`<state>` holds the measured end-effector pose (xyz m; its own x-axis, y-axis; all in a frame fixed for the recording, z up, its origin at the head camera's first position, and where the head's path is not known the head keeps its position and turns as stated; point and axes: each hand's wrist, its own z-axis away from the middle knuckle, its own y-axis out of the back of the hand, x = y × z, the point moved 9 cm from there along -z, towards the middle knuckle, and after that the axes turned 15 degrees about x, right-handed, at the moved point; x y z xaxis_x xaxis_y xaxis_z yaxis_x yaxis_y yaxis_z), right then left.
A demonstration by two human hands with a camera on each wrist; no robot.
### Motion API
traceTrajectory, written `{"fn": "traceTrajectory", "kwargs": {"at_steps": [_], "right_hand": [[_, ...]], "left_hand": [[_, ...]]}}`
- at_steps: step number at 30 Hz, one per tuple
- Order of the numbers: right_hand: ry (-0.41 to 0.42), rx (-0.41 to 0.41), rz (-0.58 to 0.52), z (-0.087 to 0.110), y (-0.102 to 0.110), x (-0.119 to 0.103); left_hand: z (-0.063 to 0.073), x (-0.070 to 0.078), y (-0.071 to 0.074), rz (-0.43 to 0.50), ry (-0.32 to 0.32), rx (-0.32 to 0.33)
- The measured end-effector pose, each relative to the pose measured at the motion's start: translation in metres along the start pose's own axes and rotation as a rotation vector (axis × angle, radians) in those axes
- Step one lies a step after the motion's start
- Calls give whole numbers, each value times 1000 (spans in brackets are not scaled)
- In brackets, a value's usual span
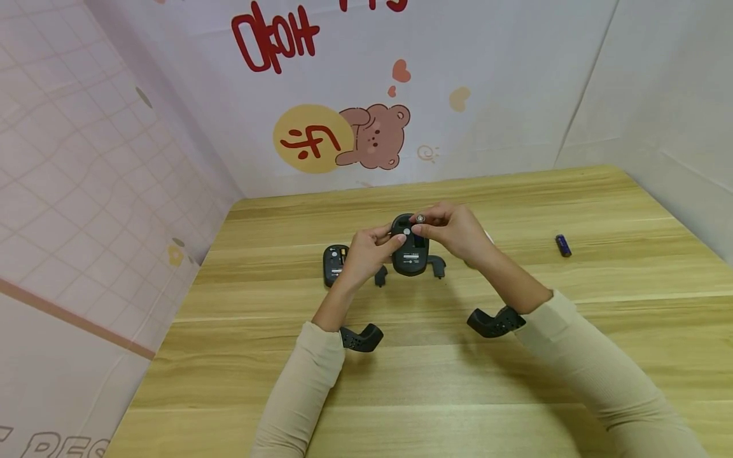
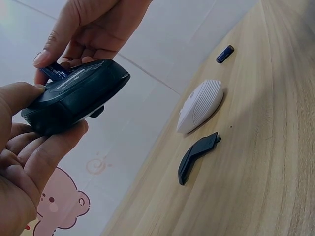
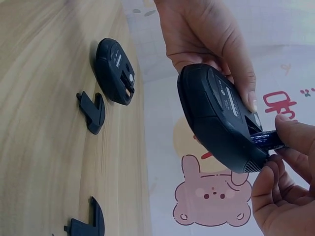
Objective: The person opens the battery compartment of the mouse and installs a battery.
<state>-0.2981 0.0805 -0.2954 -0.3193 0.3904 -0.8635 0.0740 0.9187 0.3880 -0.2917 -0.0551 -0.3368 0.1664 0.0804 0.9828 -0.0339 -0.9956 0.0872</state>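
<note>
My left hand (image 1: 368,253) grips a black computer mouse (image 1: 410,257) by its side, underside up, thumb on its base and fingers below. In the right wrist view an open battery slot (image 3: 252,126) shows at the mouse's end. My right hand (image 1: 455,230) pinches a blue battery (image 3: 267,140) between thumb and fingers. One end of that battery sits at the slot, the other sticks up at a slant. Both hands hold these things above the table.
A second black mouse (image 1: 334,266) lies underside up on the left. Two black battery covers (image 1: 380,276) rest below the hands. Behind the right hand is a white mouse (image 2: 201,106); a blue battery (image 1: 563,245) lies farther right on the wooden table (image 1: 424,381).
</note>
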Motion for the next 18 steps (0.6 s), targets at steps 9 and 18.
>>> {"fn": "traceTrajectory", "kwargs": {"at_steps": [9,18], "right_hand": [[9,-14,-16,-1,-2,0],[-1,-9,-22,-3,-3,3]], "left_hand": [[-1,0,2,-13,-7,23],[-1,1,3,-13,-7,37]]}}
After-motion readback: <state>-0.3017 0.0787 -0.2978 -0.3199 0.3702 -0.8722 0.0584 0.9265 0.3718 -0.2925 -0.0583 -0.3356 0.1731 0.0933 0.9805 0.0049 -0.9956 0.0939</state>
